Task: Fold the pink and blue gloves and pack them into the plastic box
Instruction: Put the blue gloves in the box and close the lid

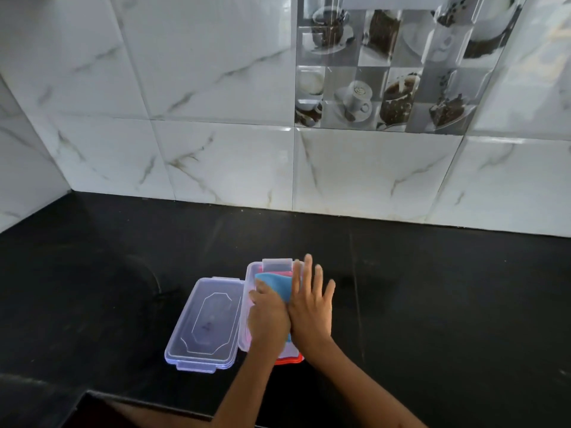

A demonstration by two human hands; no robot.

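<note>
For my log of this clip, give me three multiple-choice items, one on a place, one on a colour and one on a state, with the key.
1. Where does the lid lie?
A. on the box
B. on the counter left of the box
C. against the wall

2. What colour is the glove on top in the box?
A. blue
B. green
C. yellow

3. How is the right hand?
A. clenched
B. gripping the lid
C. open with fingers spread

Key: B, the lid lies flat beside the plastic box; A, the blue glove covers the pink; C, the right hand is flat, while the left hand presses the gloves.
</note>
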